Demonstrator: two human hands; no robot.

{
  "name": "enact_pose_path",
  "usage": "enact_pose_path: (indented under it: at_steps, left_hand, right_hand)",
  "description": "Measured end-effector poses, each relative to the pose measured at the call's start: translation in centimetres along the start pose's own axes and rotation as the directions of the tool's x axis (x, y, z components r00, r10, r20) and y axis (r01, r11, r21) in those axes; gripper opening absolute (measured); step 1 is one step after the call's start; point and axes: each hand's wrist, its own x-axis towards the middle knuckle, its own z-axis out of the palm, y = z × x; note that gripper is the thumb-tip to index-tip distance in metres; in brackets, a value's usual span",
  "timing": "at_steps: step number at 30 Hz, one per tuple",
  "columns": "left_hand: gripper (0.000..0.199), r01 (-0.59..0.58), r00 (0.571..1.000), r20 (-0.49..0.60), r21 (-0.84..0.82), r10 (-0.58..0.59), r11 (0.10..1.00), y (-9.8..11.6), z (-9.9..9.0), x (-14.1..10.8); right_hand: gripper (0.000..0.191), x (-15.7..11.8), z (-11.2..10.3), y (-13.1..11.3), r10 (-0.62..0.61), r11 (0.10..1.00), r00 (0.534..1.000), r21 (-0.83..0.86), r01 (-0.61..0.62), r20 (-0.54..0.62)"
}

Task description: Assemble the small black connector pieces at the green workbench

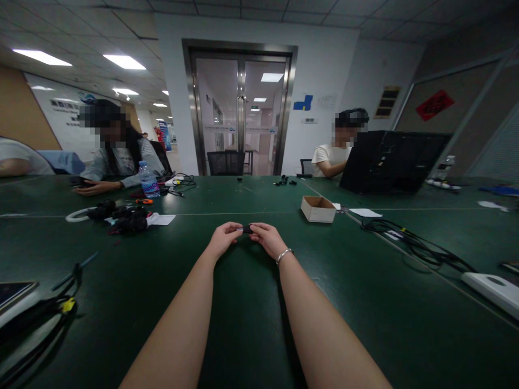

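Note:
Both of my hands meet over the green table (251, 302) near the middle of the head view. Between them is a small black object (246, 229), too small to identify. My left hand (224, 237) pinches its left end, where a thin light-coloured part shows. On its right end the fingers of my right hand (266, 237) are closed; a silver bracelet (284, 255) circles that wrist. An open cardboard box (318, 209) stands to the right, beyond my right hand. Several small black pieces (285, 181) lie farther back on the table.
At left are a bundle of black gear (127, 216), a water bottle (149, 181) and cables (60, 308). Black cables (413, 243), a white power strip (492, 289) and a large monitor (393, 162) occupy the right. Two people sit across the table; another's arm shows far left.

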Motion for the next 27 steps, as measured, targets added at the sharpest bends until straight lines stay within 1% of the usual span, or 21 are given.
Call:
enact_pose_path:
  at_steps: [8, 13, 20, 27]
  left_hand:
    - [0.035, -0.016, 1.000, 0.009, -0.005, 0.016, 1.000, -0.8, -0.2, 0.5]
    - [0.034, -0.020, 1.000, 0.004, -0.007, 0.020, 1.000, -0.7, -0.1, 0.5]
    - [0.039, -0.021, 1.000, -0.018, -0.036, 0.021, 0.999, -0.4, 0.0, 0.2]
    - [0.041, -0.043, 0.999, -0.027, -0.022, 0.042, 0.999, -1.1, -0.2, 0.8]
  right_hand:
    - [0.015, 0.1, 0.1, 0.0, 0.000, 1.000, 1.000, 0.006, 0.000, -0.001]
    - [0.013, 0.2, 0.1, 0.1, 0.005, 1.000, 1.000, 0.001, -0.005, -0.003]
    - [0.012, 0.1, 0.1, 0.0, -0.001, 1.000, 1.000, 0.006, 0.001, -0.004]
    - [0.012, 0.1, 0.0, 0.0, -0.005, 1.000, 1.000, -0.002, 0.005, 0.010]
